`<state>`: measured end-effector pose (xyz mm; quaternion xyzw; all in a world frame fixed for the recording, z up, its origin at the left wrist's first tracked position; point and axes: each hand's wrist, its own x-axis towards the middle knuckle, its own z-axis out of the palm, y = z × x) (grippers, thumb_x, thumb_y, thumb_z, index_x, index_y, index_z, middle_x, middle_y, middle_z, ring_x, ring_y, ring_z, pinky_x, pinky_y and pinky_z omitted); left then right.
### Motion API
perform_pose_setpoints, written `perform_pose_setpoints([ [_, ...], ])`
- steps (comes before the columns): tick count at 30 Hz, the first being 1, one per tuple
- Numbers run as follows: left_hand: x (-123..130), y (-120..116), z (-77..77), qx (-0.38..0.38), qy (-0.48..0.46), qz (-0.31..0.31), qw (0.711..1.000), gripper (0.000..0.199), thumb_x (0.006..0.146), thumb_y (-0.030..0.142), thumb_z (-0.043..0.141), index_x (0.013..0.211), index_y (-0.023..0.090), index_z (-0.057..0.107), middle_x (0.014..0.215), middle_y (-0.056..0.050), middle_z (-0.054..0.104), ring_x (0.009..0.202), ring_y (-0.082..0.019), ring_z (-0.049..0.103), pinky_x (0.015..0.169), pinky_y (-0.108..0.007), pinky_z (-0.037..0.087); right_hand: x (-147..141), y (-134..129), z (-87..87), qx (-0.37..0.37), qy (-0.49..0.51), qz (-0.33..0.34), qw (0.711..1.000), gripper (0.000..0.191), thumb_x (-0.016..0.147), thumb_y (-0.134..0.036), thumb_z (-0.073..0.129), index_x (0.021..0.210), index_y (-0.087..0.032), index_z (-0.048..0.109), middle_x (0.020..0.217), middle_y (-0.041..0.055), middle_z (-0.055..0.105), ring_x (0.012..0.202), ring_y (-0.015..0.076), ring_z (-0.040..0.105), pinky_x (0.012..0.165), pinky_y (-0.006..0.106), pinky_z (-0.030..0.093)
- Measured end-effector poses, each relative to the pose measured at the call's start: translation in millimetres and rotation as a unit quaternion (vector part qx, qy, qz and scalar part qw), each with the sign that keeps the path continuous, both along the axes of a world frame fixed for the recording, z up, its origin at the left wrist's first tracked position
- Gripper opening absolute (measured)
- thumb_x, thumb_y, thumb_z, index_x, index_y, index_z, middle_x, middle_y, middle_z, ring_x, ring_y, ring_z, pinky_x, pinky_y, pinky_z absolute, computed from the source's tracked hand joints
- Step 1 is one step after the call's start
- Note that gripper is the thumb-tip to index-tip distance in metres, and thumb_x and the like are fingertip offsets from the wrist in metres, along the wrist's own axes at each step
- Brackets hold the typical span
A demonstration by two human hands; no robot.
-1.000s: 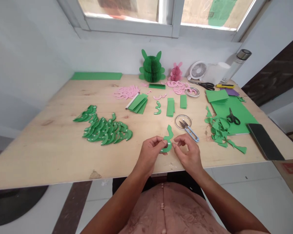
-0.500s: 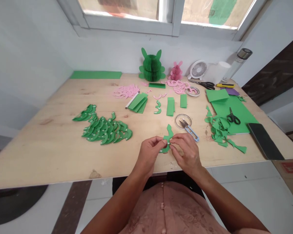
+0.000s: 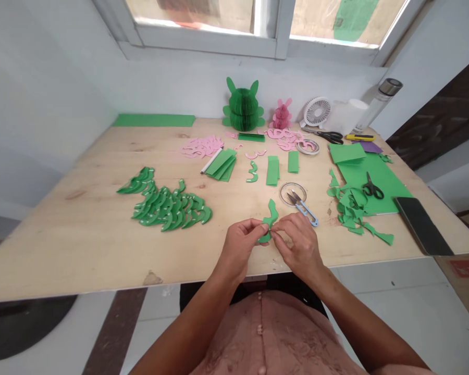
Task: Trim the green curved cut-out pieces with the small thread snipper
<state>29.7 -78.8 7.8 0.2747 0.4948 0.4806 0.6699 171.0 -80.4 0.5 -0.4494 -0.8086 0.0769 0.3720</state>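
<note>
My left hand (image 3: pixel 241 245) pinches a wavy green paper cutout (image 3: pixel 272 209) between thumb and fingers, a little above the table's front edge. At the cutout's right side, the thumb and fingertips of my right hand (image 3: pixel 299 242) are pressed together on its edge; any small piece between them is hidden. Just beyond my right hand lie blue-handled thread snips (image 3: pixel 305 211), resting partly over a clear ring of tape (image 3: pixel 282 196). To the left is a heap of curved green paper pieces (image 3: pixel 172 208) with small white strips on them.
Green paper scraps (image 3: pixel 352 208), black scissors (image 3: pixel 373 187) and a phone (image 3: pixel 424 226) lie at the right. Folded green papers (image 3: pixel 222 165), a marker (image 3: pixel 211 160) and pink cutouts (image 3: pixel 203 146) are farther back. Green (image 3: pixel 244 109) and pink paper figures (image 3: pixel 282 115) and a fan (image 3: pixel 317 111) stand by the wall.
The white strip seen on the cutout between my fingertips no longer shows. My right fingertips have closed in on the cutout's edge, and the cutout has turned slightly.
</note>
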Motion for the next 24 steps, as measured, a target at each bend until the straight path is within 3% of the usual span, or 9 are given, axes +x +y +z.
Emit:
perform_pose_setpoints([
  [13,0.2,1.5,-0.6,-0.004,0.013,-0.007,1.0,0.019,0.057,0.03,0.073,0.058,0.013,0.063,0.06,-0.001,0.059,0.059,-0.01,0.052,0.058,-0.023,0.048,-1.2,0.5,3.4,0.017,-0.022,0.002,1.0,0.01,0.085,-0.016,0.051,0.084,-0.02,0.06,0.082,0.0061,0.06,0.081,0.021,0.054,0.069,0.037,0.038],
  [24,0.5,2.4,-0.7,0.002,0.013,-0.014,1.0,0.017,0.059,0.029,0.071,0.058,0.013,0.063,0.059,0.0,0.057,0.058,-0.01,0.05,0.057,-0.023,0.047,-0.2,1.5,3.1,-0.012,-0.035,0.009,0.999,0.011,0.087,-0.016,0.046,0.08,-0.02,0.054,0.078,0.0058,0.058,0.077,0.0214,0.051,0.068,0.036,0.037],
])
